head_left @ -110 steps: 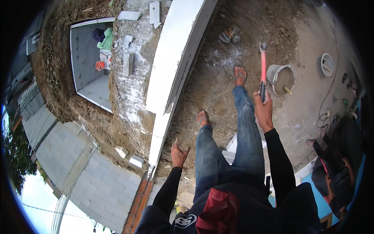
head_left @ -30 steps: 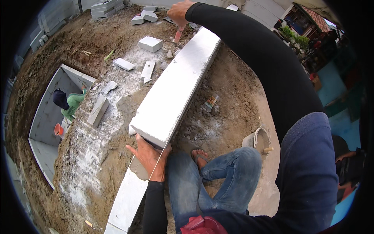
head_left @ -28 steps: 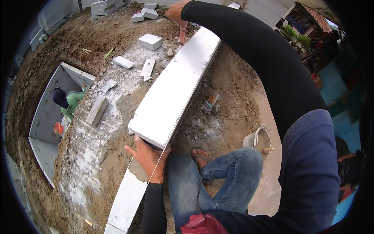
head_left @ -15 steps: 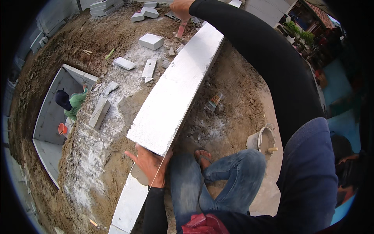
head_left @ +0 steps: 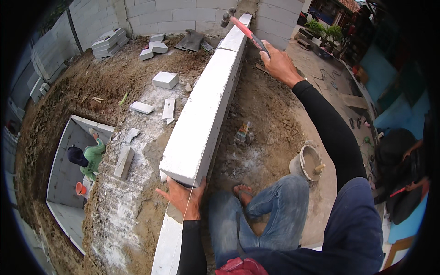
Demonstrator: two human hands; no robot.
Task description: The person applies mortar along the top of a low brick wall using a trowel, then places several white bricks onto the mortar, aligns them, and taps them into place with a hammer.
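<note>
My right hand (head_left: pixel 280 64) is closed around the dark grip of a hammer (head_left: pixel 245 30) with a red handle, out at the far end of my reach. The hammer head is raised above the far part of a white block wall. My left hand (head_left: pixel 184 198) cups the near end of a long white block (head_left: pixel 198 119), its fingers and thumb spread across that end. Below the block, wet mortar (head_left: pixel 174 212) shows on the lower white block course (head_left: pixel 166 245). A thin string (head_left: pixel 187 208) runs past my left hand along the wall.
A bucket of mortar (head_left: pixel 300 165) stands right of my knees. Left of the wall lie loose white blocks (head_left: pixel 165 80). A person in green (head_left: pixel 93 156) works in a block-lined pit (head_left: pixel 64 188), beside an orange bucket (head_left: pixel 80 188). Another person (head_left: pixel 398 156) is at the right edge.
My right hand has swung the hammer up from the left side of the wall to above and right of it. My left hand stays at the block's near end. The view has shifted.
</note>
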